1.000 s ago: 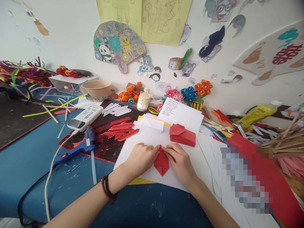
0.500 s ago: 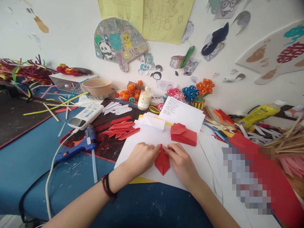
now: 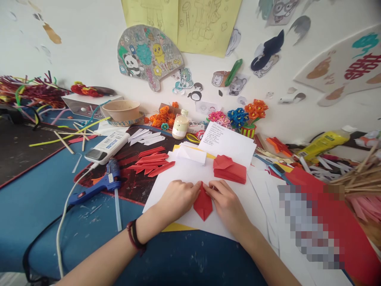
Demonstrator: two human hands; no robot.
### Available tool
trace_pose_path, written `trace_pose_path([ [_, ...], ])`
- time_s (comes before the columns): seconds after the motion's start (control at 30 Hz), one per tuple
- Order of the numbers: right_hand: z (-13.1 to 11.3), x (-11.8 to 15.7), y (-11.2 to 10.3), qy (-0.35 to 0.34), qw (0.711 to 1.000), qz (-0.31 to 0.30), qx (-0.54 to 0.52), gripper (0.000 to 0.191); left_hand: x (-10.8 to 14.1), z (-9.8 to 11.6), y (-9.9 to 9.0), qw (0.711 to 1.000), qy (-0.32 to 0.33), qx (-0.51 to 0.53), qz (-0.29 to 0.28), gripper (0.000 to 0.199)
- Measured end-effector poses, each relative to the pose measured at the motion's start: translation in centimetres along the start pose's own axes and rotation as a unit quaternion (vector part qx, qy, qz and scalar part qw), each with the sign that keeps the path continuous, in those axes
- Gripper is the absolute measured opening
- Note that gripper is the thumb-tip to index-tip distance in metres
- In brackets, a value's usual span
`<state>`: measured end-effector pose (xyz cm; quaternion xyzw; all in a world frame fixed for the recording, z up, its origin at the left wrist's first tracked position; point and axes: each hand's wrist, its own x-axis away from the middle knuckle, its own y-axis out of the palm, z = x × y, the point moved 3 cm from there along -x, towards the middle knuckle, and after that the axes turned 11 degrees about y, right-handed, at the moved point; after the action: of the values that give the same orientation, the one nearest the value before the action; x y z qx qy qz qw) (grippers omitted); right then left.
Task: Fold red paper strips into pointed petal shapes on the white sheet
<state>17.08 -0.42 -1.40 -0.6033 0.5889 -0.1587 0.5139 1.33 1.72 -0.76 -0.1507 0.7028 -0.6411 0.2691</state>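
A folded piece of red paper [image 3: 203,205], pointed at top and bottom, lies on white sheets [image 3: 166,212] between my hands. My left hand [image 3: 182,198] grips its upper left edge near the tip, fingers curled. On the other side my right hand [image 3: 224,200] pinches the upper right edge with thumb and fingers. Just beyond the right hand sits a stack of red folded paper [image 3: 229,174]. Several narrow red folded strips [image 3: 151,159] are heaped beyond the left hand, and a white folded paper [image 3: 190,154] rests between the two piles.
To the left are a blue glue gun [image 3: 101,186], a white power bank [image 3: 107,147] with a cable, and wooden sticks [image 3: 64,142]. Along the wall stand a bowl [image 3: 121,110], a bottle [image 3: 180,125] and craft flowers [image 3: 238,116]. Red paper [image 3: 330,214] covers the right side.
The view has shifted very slightly. Both hands stay at the top of the folded red paper, with no clear change in their hold.
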Motion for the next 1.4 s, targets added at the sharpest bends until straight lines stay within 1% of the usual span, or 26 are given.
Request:
trace_pose_path([
  [0.2,0.0,-0.2,-0.1,-0.004,1.0,-0.006,-0.005,0.028,-0.1,0.1,0.1,1.0,-0.01,-0.01,0.005,0.023],
  [0.37,0.1,-0.1,-0.1,-0.002,1.0,-0.019,-0.012,0.028,0.0,0.2,0.3,0.999,0.015,-0.033,-0.006,0.036],
  [0.47,0.1,-0.2,-0.1,0.005,1.0,-0.023,-0.014,0.027,0.0,0.3,0.3,0.998,0.032,-0.049,-0.019,0.041],
  [0.67,0.1,-0.1,-0.2,0.005,1.0,-0.02,0.002,0.03,-0.4,0.8,0.3,0.995,0.039,-0.069,-0.063,0.037],
  [0.9,0.2,0.2,0.0,-0.006,0.999,-0.009,0.037,0.031,-1.0,1.1,0.2,0.991,0.041,-0.087,-0.088,0.037],
  [1.07,-0.2,0.4,0.0,-0.012,0.995,0.015,0.097,0.033,-1.0,1.0,0.1,0.993,0.04,-0.077,-0.082,0.041],
  [1.23,-0.6,0.5,0.0,-0.013,0.992,0.009,0.128,0.028,-1.0,0.9,0.2,0.994,0.042,-0.062,-0.075,0.04],
  [1.4,-0.8,0.4,-0.3,-0.029,0.99,0.006,0.138,0.027,-1.0,0.9,0.3,0.996,0.034,-0.047,-0.061,0.037],
])
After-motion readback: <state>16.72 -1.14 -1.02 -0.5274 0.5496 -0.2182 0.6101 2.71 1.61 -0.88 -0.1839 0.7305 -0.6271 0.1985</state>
